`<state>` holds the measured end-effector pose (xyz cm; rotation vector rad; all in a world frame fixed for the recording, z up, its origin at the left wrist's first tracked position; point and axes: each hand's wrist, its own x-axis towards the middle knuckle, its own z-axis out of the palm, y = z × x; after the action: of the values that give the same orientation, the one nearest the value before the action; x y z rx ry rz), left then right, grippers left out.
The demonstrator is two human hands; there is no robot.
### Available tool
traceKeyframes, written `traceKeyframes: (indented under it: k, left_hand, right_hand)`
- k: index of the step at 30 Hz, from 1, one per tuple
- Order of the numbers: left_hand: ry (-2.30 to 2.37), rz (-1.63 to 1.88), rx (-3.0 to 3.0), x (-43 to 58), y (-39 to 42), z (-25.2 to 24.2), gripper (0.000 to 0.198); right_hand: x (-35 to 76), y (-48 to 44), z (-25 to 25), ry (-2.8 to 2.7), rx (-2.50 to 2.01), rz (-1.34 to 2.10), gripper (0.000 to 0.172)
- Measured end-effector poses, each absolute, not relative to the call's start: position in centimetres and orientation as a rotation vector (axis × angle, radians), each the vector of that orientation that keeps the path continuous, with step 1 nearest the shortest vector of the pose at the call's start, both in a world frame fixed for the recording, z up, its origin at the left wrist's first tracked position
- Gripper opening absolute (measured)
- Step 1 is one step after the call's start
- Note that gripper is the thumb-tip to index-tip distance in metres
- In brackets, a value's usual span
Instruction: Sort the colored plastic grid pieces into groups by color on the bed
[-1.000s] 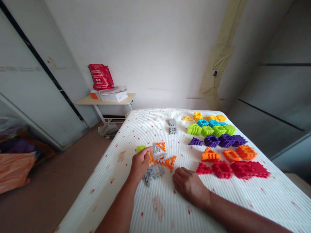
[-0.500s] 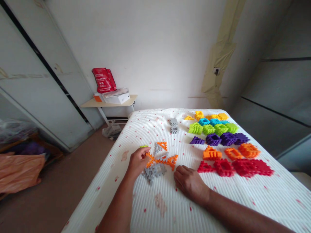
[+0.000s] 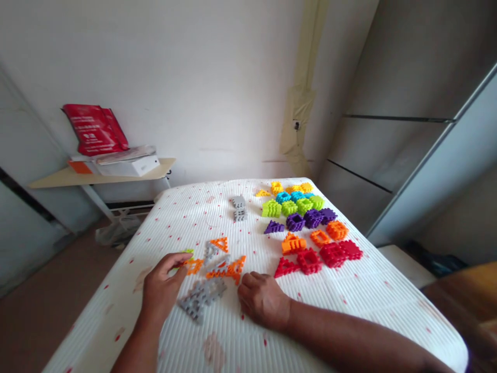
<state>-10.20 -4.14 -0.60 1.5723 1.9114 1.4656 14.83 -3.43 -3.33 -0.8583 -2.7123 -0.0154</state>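
Orange openwork plastic piece (image 3: 193,266) left of lower centre; left hand (image 3: 163,285) pinches its edge between thumb and fingers. Small yellow-green plastic piece (image 3: 188,252) just behind fingertips. Grey toothed plastic pieces (image 3: 200,299) lie below, lower centre. Right hand (image 3: 264,300), lower centre, fingers curled together, rests on white ribbed red-dotted sheet (image 3: 233,352), beside orange triangular plastic piece (image 3: 237,268). Coloured toothed plastic blocks (image 3: 312,218) in rows, right of centre.

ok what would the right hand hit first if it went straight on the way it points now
Probably the orange triangle, just ahead and to the left of the right hand's knuckles. With one view, height is unclear, so the hand might pass over it.
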Motion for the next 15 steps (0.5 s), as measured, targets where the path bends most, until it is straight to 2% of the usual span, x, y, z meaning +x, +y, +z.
traceKeyframes:
  k: [4,10,15]
  left_hand:
    - [2.015,1.452,1.594,-9.7,-4.2,-0.4,0.023]
    - [2.113,1.453,1.538,-9.4,-4.2,-0.7,0.037]
    - [2.176,1.390,1.561,-9.5,-4.1,-1.4,0.036]
  right_hand:
    - [14.7,-3.3,-3.6,-2.706,-0.856,-0.042,0.007]
    - [14.8,-3.5,-3.3,-2.723,-0.864,-0.052,0.006]
    - [14.8,-3.4,-3.4,-2.726,-0.853,-0.037,0.007]
